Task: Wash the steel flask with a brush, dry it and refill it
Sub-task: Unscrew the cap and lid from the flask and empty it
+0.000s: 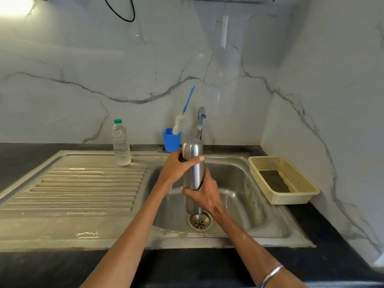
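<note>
The steel flask [193, 173] is held roughly upright over the sink basin [239, 183], its rounded end up and its lower end just above the drain [200, 222]. My left hand [178, 166] grips its upper part, thumb across the front. Around its middle my right hand [204, 193] is wrapped. The bottle brush [182, 116], blue handle and white bristles, stands in a blue cup [171, 141] behind the flask. A clear plastic water bottle [121, 142] with a green cap stands on the drainboard.
The tap [200, 121] rises behind the flask; no water runs from it. A ribbed drainboard [83, 183] lies left of the basin. A beige plastic basket [283, 178] sits on the dark counter at the right, near the marble wall corner.
</note>
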